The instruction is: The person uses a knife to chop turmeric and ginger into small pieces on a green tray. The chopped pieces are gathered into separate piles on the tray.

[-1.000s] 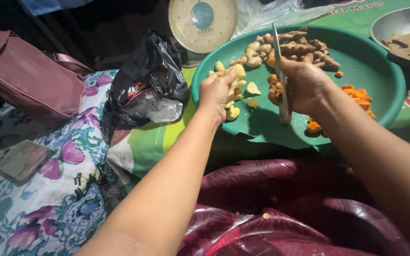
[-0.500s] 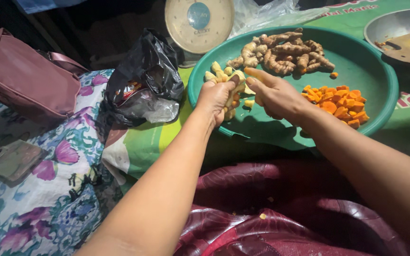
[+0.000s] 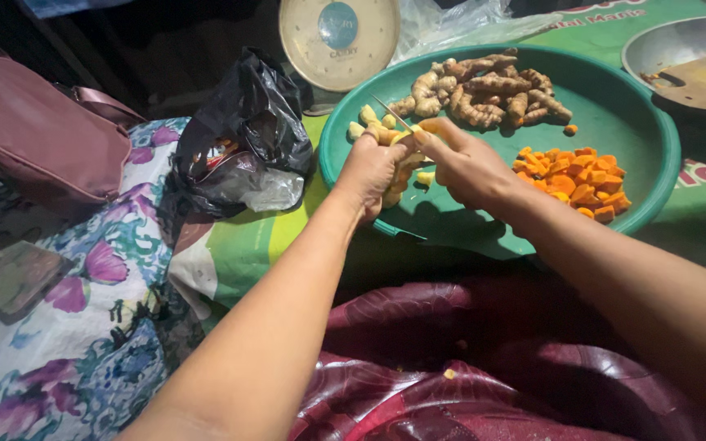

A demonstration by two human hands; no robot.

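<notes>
Pale yellow root piece [image 3: 392,135] sits pinched in the left hand [image 3: 373,170], over the near-left part of the green basin [image 3: 655,184]. Right hand [image 3: 469,167] is closed on a knife [image 3: 391,114], blade tip angled up-left, edge against the piece. Change: a second ago the knife stood upright over the basin and the hands were apart; now they are together on one piece, so cutting is under way. Peeled yellow bits [image 3: 367,116] lie beside it, orange chunks [image 3: 583,175] right, whole roots [image 3: 484,90] at the far side.
</notes>
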